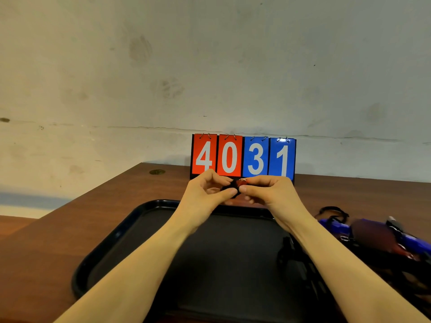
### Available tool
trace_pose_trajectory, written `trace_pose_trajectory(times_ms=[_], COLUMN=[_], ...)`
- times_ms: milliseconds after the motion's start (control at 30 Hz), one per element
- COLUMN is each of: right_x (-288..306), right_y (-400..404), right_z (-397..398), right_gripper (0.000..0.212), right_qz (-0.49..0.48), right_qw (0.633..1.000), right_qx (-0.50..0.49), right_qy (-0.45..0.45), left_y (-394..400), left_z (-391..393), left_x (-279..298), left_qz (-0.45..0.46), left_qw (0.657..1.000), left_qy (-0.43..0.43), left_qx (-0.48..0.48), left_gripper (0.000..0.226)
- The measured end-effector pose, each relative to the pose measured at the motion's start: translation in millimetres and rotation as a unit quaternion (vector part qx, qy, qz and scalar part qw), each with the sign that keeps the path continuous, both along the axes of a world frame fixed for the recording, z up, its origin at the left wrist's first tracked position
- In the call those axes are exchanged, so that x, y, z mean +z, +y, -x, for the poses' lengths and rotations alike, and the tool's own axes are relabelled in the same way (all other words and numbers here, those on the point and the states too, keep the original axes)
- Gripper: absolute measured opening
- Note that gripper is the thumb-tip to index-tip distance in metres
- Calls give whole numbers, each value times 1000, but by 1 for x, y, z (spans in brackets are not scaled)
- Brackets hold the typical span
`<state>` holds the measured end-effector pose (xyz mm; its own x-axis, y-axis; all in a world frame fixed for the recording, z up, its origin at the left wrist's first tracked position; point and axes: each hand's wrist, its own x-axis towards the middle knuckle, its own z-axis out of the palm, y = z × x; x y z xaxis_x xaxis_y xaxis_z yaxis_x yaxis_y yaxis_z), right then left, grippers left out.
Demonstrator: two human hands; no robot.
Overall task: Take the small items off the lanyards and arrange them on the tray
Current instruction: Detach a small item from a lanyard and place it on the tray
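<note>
A small dark and red item (236, 184) is pinched by the left hand (205, 194) and the right hand (268, 194) at mid-frame, above the black tray (121, 231). More lanyards (373, 231) are piled at the right.

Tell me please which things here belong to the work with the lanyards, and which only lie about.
Belong to the job:
- small red and black item, pinched between left hand and right hand
- black tray
- pile of blue and black lanyards right of the tray

Lying about:
- flip scoreboard showing 4031
- wooden table
</note>
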<state>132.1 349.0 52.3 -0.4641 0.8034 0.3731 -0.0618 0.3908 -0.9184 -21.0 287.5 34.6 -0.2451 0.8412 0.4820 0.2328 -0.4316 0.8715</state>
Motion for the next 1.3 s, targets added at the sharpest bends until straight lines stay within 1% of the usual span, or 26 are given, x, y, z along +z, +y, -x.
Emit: trace_pose_trajectory(times_ms=[67, 133, 367, 500, 633, 767, 933, 1100, 1200, 1300], right_x=[-1, 0, -3, -4, -4, -5, -6, -4, -4, -8], right_y=[0, 1, 2, 0, -3, -6, -7, -8, -7, -3], right_z=[0, 0, 5, 8, 9, 9, 9, 7, 5, 6], right_gripper=[13, 12, 4, 8, 12, 12, 13, 29, 26, 17], right_qz=[15, 21, -1, -26, -59, -54, -68, -137, -177, -241], right_qw=[1000, 1000, 999, 998, 995, 995, 995, 988, 980, 962], right_qx=[3, 4, -49, -61, -73, -73, -67, -63, -74, -109], right_qy=[10, 13, -6, 5, 18, 42, 29, -32, -52, -71], left_y=[0, -1, -1, 0, 0, -1, 0, 0, -1, 0], left_z=[-2, -5, -8, -7, -8, -7, -6, -2, -3, -5], left_x=[1, 1, 0, 0, 1, -1, -4, -3, -3, -4], left_qz=[3, 11, 15, 10, 6, -12, -25, -32, -33, -33], left_qw=[1000, 999, 997, 995, 992, 988, 986, 985, 982, 978], left_qy=[13, 45, 78, 84, 108, 138, 149, 146, 161, 180], left_qx=[-10, -20, 25, 44, 58, 63, 71, 89, 94, 97], left_gripper=[27, 34, 32, 33, 29, 26, 26, 26, 25, 28])
